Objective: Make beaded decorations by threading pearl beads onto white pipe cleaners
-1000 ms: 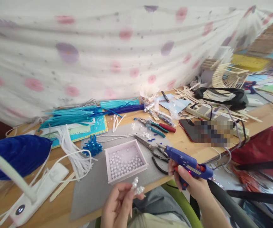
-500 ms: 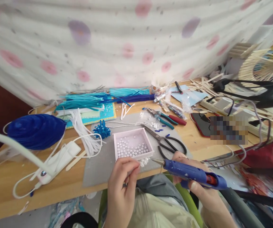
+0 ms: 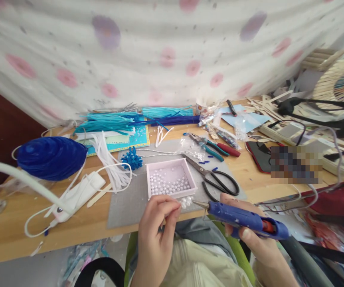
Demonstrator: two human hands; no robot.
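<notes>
My left hand (image 3: 158, 225) is pinched closed at the front edge of the table, its fingertips on a small cluster of white pearl beads (image 3: 186, 202). How the beads are joined is hidden. My right hand (image 3: 251, 223) is wrapped round a blue hot glue gun (image 3: 239, 217). The gun's metal nozzle points left and comes close to the cluster; whether they touch I cannot tell. Just beyond my left hand is a pale pink box (image 3: 192, 185) with loose pearl beads (image 3: 172, 185) inside. Black-handled scissors (image 3: 220, 183) lie to its right.
Behind the box lie a blue looped flower (image 3: 132, 158), a bead string (image 3: 160, 152) and pliers (image 3: 210, 145). White pipe cleaners (image 3: 110, 163), a blue bundle (image 3: 52, 157) and a white lamp base (image 3: 78, 197) with cables stand left. A phone (image 3: 257, 157) and power strip (image 3: 297, 143) lie right.
The whole view has shifted slightly, so the table's things appear a little further right. Both hands keep their grips, with the nozzle still beside the bead cluster.
</notes>
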